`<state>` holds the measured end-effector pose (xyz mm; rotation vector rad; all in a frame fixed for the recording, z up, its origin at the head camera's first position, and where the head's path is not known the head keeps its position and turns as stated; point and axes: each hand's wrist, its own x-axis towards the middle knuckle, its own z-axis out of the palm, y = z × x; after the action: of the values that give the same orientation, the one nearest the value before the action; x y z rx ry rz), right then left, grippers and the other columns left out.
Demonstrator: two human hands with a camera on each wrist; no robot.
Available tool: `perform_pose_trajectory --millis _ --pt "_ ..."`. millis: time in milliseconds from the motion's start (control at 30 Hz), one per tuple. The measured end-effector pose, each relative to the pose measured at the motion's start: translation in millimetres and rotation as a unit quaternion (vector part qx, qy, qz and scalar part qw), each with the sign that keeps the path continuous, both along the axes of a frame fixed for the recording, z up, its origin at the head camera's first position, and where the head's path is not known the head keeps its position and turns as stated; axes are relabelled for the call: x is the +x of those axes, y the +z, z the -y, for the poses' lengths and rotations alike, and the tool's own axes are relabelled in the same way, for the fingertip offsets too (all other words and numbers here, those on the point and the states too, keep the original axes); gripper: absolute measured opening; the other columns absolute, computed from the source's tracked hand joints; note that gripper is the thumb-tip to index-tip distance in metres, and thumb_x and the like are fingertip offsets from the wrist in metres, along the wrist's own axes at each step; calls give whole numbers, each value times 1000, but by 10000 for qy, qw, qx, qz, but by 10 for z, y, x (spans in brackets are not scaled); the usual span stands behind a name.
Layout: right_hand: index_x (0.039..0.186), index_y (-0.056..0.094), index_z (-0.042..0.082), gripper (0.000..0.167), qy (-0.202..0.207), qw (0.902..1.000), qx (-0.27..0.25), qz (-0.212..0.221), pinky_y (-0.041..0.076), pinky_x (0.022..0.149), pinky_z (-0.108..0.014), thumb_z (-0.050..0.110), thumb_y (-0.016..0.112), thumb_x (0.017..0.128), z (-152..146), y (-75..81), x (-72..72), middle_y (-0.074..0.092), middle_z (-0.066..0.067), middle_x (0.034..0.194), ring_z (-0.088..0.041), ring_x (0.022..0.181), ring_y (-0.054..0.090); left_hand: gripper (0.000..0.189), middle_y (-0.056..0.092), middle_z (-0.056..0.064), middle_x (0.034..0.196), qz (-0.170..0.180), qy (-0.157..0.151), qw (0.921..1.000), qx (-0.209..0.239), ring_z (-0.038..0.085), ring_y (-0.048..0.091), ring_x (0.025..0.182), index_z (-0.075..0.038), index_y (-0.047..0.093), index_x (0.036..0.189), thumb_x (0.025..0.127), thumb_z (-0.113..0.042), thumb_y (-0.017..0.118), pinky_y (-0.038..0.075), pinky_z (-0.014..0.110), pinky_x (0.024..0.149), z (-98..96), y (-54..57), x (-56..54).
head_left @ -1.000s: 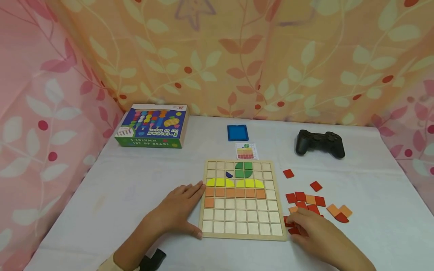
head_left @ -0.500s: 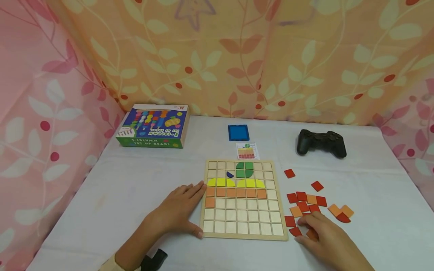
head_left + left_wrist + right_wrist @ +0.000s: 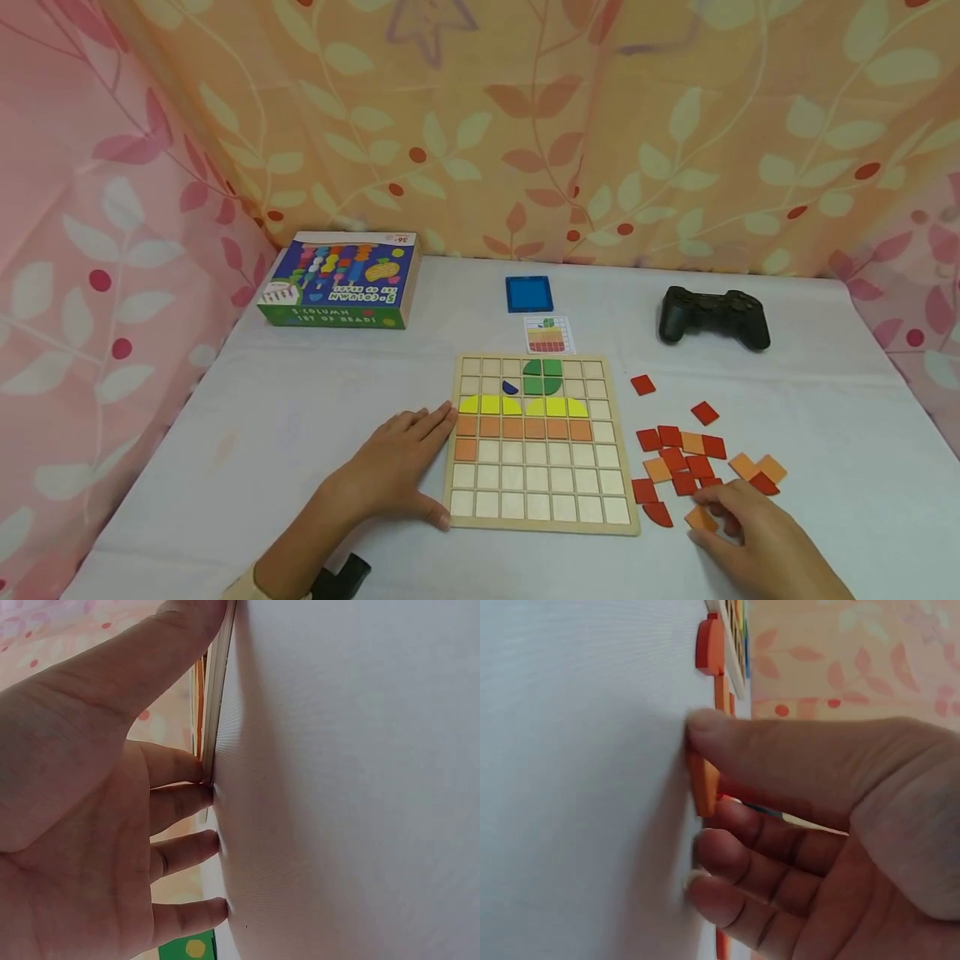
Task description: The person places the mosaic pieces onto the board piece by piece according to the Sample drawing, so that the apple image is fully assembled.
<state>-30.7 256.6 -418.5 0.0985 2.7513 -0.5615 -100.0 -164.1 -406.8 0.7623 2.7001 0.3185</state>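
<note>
The wooden grid board (image 3: 635,500) lies flat, with green, blue, yellow and orange pieces set in its upper cells. My left hand (image 3: 397,467) rests along its left edge, fingers extended and thumb near the bottom corner. In the left wrist view, the fingertips (image 3: 214,844) reach the white cloth beside the board. Right of the board, my right hand (image 3: 757,533) pinches an orange square tile (image 3: 701,518) between thumb and index finger, low over the cloth. The right wrist view has the thumb against this orange tile (image 3: 703,784), with the other fingers curled below.
Several loose red tiles (image 3: 672,459) and orange tiles (image 3: 657,471) are scattered right of the board. A pattern card (image 3: 548,335) and a blue square tray (image 3: 528,294) lie behind it. A bead-set box (image 3: 337,279) stands back left, a black game controller (image 3: 714,317) back right.
My right hand has drawn back to the right from the loose tiles, uncovering several red ones and a red quarter-circle piece; the orange tile has shifted right with it. The left hand stays put.
</note>
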Motion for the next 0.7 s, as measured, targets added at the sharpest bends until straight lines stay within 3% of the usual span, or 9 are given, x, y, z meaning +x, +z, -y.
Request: perform_pose_trajectory --millis 100,267,533,700 --pt "116 69 3 49 -124 9998 -65 -166 47 61 -25 26 88 77 2 -29 18 51 1 84 -17 81 49 129 27 6 164 -6 4 10000 30 36 32 143 -8 32 157 57 -73 83 28 56 114 1 -9 1" --pt "110 72 4 40 104 9970 -165 -754 46 60 -22 14 89 75 74 -52 13 52 1 83 -17 78 49 130 27 6 164 -30 20 10000 48 36 32 143 -8 32 157 57 -72 83 28 56 114 9 -19 4" --pt "101 71 7 33 59 9974 -339 -634 46 59 -21 5 88 73 137 -18 -41 49 -1 82 -18 78 48 128 26 6 164 23 8 10000 11 36 31 144 -9 32 158 58 -72 83 28 57 114 7 -23 -2" --pt "97 72 13 24 152 9964 -474 -680 52 65 -22 11 86 78 115 31 -39 60 4 85 -15 78 53 129 25 5 164 7 -9 10000 2 35 30 144 -9 31 158 59 -72 82 27 56 114 15 -32 2"
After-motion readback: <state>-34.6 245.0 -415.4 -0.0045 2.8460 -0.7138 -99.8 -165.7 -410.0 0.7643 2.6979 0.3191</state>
